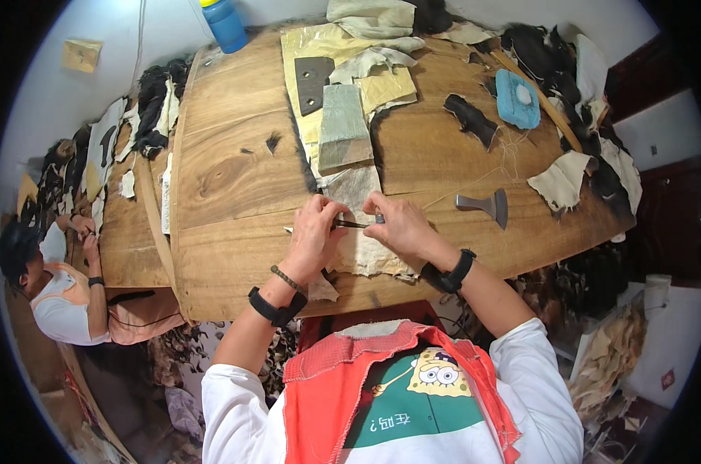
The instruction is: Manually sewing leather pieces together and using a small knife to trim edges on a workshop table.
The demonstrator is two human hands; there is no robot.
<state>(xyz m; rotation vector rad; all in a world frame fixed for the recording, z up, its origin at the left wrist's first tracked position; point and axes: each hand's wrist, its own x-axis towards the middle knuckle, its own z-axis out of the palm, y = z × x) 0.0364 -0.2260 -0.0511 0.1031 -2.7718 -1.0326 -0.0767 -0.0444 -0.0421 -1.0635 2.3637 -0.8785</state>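
My left hand (pixel 313 236) and my right hand (pixel 403 226) come close together over a pale hide (pixel 370 257) at the front of the wooden table. A thin dark object (pixel 350 224) spans the gap between my closed fingers; its kind is too small to make out. A grey band, like a thimble, circles a finger of my right hand. Beyond my hands, a grey-green block (pixel 345 127) lies on the hide strip. Right of my right hand rests a blade with a flared edge and short handle (pixel 486 207). A loose pale thread (pixel 509 155) trails on the wood.
A dark plate with holes (pixel 314 83) lies on yellowish sheeting. A blue pad (pixel 518 100) with a white lump sits at right, near dark fur scraps (pixel 472 120) and a wooden stick (pixel 537 102). A blue bottle (pixel 224 27) stands behind. At left, another person (pixel 68 286) works.
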